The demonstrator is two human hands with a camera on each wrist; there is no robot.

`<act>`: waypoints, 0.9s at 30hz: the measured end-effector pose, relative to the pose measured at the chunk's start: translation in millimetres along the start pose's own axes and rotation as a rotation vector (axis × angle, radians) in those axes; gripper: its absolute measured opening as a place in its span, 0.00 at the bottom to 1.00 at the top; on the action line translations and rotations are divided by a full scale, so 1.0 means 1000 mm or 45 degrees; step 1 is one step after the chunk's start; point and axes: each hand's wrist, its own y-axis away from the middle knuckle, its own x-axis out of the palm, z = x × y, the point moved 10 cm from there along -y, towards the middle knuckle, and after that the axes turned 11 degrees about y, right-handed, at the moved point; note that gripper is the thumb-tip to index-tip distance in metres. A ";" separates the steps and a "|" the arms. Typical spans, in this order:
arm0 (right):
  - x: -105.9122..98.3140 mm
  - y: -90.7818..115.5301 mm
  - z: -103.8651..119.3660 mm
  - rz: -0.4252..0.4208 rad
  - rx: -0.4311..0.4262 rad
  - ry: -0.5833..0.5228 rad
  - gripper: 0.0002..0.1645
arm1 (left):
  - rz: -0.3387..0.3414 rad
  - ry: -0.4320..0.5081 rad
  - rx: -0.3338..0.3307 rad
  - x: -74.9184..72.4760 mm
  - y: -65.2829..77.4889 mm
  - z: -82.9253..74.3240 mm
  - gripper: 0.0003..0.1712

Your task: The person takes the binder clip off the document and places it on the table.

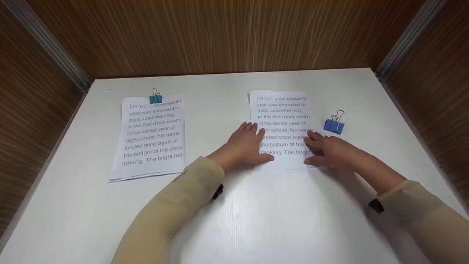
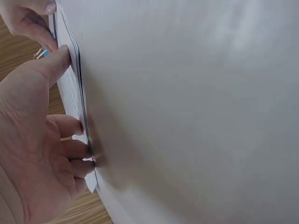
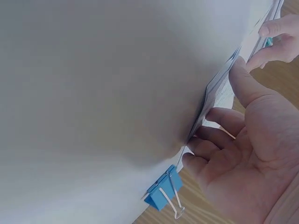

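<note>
A stack of printed sheets (image 1: 282,110) lies flat on the table, its edges slightly uneven. Along its left edge rests my left hand (image 1: 246,145), fingertips against the side and thumb on the near left corner. My right hand (image 1: 331,150) touches the opposite edge, its thumb near the lower right corner. In the left wrist view, the left thumb (image 2: 58,63) presses at the sheets' edge. The right wrist view shows the right fingers (image 3: 212,137) bent lightly against the paper side. A blue binder clip (image 1: 334,125) lies just beyond the right hand.
Another printed stack (image 1: 150,135) lies at the left, with a teal binder clip (image 1: 155,99) on its top edge. The white table (image 1: 253,216) is bounded by wood-grain panels (image 1: 234,36) at the back and sides.
</note>
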 end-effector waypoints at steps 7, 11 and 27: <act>-0.005 -0.007 -0.008 0.014 0.032 0.028 0.52 | -0.019 0.060 -0.005 -0.005 -0.011 -0.003 0.60; -0.007 -0.009 -0.011 0.020 0.039 0.027 0.52 | -0.040 0.072 -0.006 -0.009 -0.014 -0.005 0.60; -0.008 -0.006 -0.023 -0.005 0.011 -0.029 0.51 | -0.061 0.034 -0.017 -0.006 -0.013 -0.005 0.60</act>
